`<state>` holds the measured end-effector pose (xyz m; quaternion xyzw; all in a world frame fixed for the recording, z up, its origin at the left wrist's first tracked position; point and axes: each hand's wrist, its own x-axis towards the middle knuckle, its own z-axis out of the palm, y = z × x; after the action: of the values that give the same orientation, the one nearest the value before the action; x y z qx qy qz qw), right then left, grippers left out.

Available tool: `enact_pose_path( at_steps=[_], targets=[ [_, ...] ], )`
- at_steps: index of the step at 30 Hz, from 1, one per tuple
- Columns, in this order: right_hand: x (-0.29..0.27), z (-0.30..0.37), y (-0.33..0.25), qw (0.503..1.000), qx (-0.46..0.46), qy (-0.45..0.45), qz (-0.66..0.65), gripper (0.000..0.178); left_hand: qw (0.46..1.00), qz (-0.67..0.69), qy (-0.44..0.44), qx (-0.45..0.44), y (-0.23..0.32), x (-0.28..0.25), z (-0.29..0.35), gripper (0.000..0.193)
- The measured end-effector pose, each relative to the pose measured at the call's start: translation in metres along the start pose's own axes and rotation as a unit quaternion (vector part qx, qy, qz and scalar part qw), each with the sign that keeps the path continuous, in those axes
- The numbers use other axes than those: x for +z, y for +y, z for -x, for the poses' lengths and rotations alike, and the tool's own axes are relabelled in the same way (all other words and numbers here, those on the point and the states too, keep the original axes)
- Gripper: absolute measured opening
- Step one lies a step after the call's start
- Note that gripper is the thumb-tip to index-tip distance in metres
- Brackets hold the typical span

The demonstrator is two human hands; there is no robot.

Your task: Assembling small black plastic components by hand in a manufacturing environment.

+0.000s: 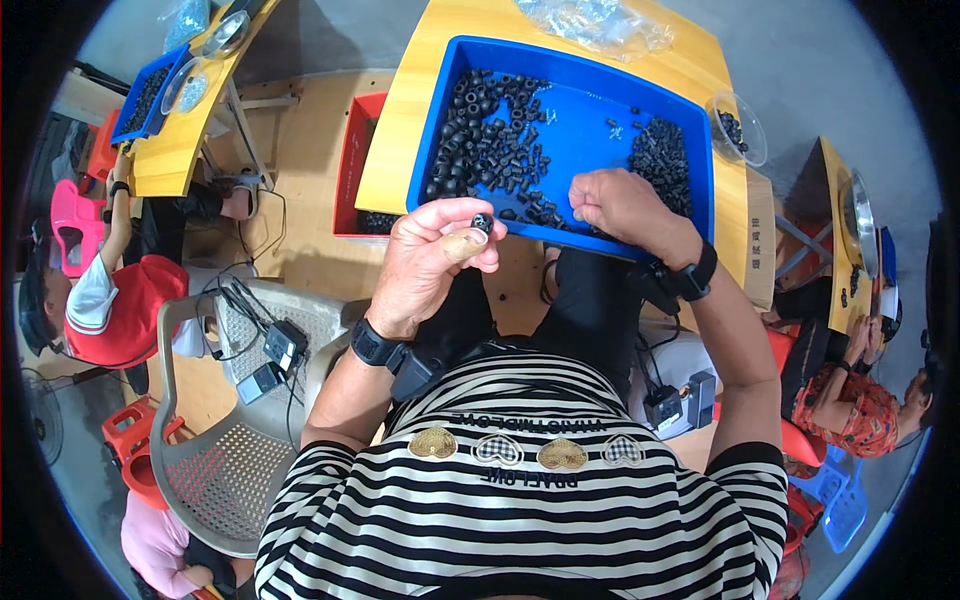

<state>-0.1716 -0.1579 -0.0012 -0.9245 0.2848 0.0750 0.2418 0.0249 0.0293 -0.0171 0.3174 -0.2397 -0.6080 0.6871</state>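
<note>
My left hand (420,262) pinches a small black plastic cap (482,222) between thumb and forefinger, just off the near edge of the blue tray (590,135). Tan tape or a finger cover wraps that thumb. Over the tray's near right part, my right hand (625,205) is closed, fingertips together; what they hold, if anything, is hidden. Black round caps and short tube-like pieces (490,125) lie loose across the tray's left half. Smaller black pieces (660,155) are heaped at its right side.
The tray rests on a yellow table (410,85) with clear plastic bags (600,25) at the back. A clear bowl (738,130) of black parts stands right. A red bin (362,150) is left, beyond a grey chair (225,490) with cables. Other people sit at tables either side.
</note>
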Motion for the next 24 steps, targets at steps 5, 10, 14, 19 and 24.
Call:
enact_pose_path(
  at_steps=[5, 10, 14, 19, 24],
  targets=[
    [0.009, -0.013, -0.009, 0.994, -0.047, 0.059, -0.080, 0.012, 1.000, -0.017, 0.016, 0.004, 0.000, -0.009, 0.005, 0.026],
    [0.008, -0.020, -0.022, 0.996, -0.026, 0.071, -0.046, 0.016, 1.000, -0.009, 0.024, 0.006, 0.000, -0.009, 0.008, 0.025],
    [0.005, -0.026, -0.032, 0.999, 0.003, 0.052, 0.016, 0.022, 0.999, -0.012, 0.032, -0.001, 0.000, -0.009, 0.008, 0.025],
    [0.009, -0.031, -0.037, 0.996, -0.043, 0.076, 0.022, 0.020, 0.999, -0.011, 0.034, 0.004, 0.000, -0.009, 0.010, 0.027],
    [0.011, -0.034, -0.030, 0.992, -0.093, 0.079, 0.044, 0.017, 0.999, -0.014, 0.036, 0.004, 0.000, -0.008, 0.010, 0.027]
  ],
)
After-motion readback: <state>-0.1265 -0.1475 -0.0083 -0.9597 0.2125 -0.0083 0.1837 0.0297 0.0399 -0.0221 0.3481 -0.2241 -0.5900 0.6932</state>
